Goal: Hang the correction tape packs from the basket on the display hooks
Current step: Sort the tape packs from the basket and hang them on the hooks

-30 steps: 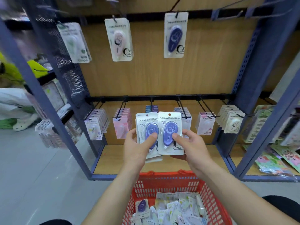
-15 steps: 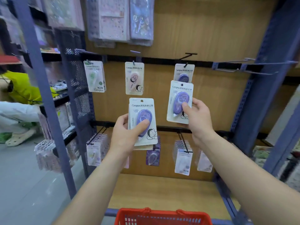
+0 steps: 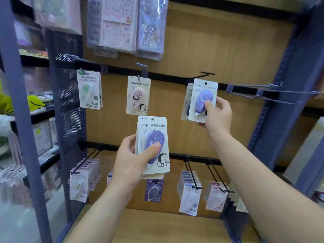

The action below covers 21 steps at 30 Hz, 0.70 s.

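Note:
My right hand (image 3: 216, 118) grips a purple correction tape pack (image 3: 201, 95) and holds it up just under the black display hook (image 3: 203, 75), in front of a pack (image 3: 187, 100) hanging there. The held pack's hole sits just below the hook's tip. My left hand (image 3: 131, 158) holds a small stack of purple correction tape packs (image 3: 154, 137) lower down, at mid shelf, thumb pressed on the front blister. The basket is out of view.
A pink pack (image 3: 138, 96) and a green pack (image 3: 89, 90) hang on upper hooks to the left. Long bare hooks (image 3: 273, 93) stick out at the right. Filled lower hooks (image 3: 191, 174) sit under my arms. Sticker sheets (image 3: 126, 23) hang above. A blue frame post (image 3: 22, 120) stands left.
Both hands rose from above the red basket to the upper rail. The right hand moved its pack up to the black hook; the view tilted up and the basket left the frame.

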Each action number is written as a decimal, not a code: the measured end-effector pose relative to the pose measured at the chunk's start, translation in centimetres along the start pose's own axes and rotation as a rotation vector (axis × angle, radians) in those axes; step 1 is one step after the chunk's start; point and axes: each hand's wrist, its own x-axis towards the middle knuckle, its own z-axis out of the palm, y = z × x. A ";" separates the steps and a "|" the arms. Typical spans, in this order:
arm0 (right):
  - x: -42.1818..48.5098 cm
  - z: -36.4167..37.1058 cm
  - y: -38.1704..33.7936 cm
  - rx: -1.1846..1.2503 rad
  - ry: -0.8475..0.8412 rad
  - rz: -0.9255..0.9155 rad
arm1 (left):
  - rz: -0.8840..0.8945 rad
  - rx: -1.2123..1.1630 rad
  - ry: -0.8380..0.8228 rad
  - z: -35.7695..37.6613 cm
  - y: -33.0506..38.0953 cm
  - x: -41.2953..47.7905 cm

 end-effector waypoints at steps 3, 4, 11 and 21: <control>0.0 -0.2 0.1 0.008 -0.016 0.002 | -0.002 0.001 -0.004 -0.1 0.0 0.2; 0.1 -0.3 0.1 0.004 -0.027 0.000 | -0.007 0.003 -0.003 -0.2 -0.1 0.2; -0.2 -0.1 0.0 -0.035 -0.048 0.017 | -0.013 0.015 0.012 -0.7 0.0 0.0; 0.9 0.3 0.6 -0.096 -0.034 0.040 | -0.027 0.046 -0.002 -1.1 0.0 -0.3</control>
